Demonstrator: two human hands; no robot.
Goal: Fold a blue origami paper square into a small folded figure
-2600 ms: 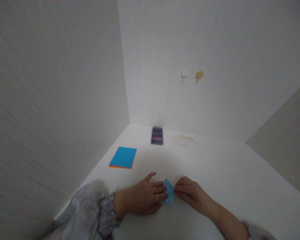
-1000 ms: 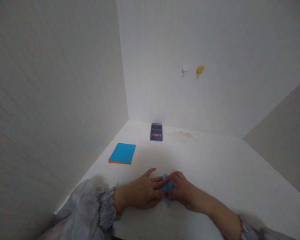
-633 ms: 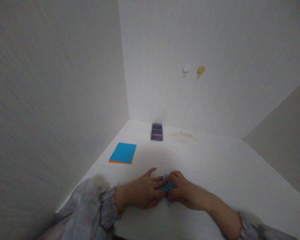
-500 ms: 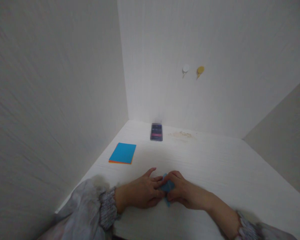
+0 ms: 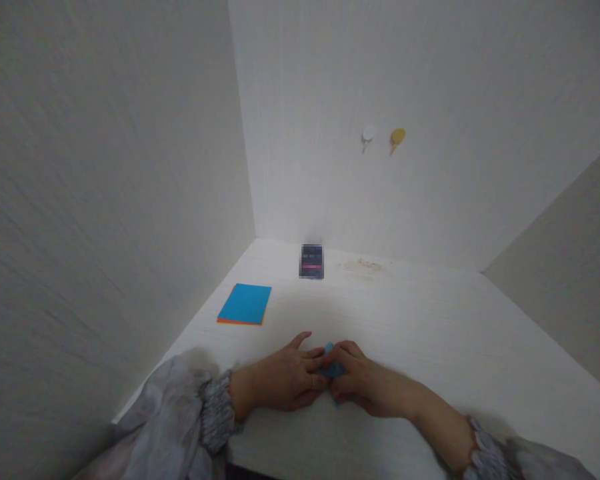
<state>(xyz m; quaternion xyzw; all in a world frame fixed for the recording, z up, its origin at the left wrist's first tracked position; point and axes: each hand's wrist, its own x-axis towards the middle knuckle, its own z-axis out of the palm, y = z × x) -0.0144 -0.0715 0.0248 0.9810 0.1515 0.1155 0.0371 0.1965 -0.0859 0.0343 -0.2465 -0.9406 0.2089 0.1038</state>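
A small folded piece of blue paper (image 5: 334,369) lies on the white table (image 5: 420,333), largely covered by my fingers. From the left, my left hand (image 5: 293,377) touches its edge with several fingertips, the little finger lifted away from the rest. My right hand (image 5: 364,381) is closed over the paper from the right, thumb and fingers bent around it. Just a bit of blue shows beyond and below the fingers. A stack of square paper (image 5: 245,304), blue on top with orange beneath, rests to the left beyond my left hand.
A dark blurred rectangular object (image 5: 312,261) sits near the back wall (image 5: 305,147). Pale brown marks (image 5: 363,266) are on the table to its right. A white hook (image 5: 368,135) and a yellow hook (image 5: 398,137) are on the back wall. Side walls stand left and right.
My right fingers have shifted slightly over the blue paper, and less of it shows. The whole view has moved a little.
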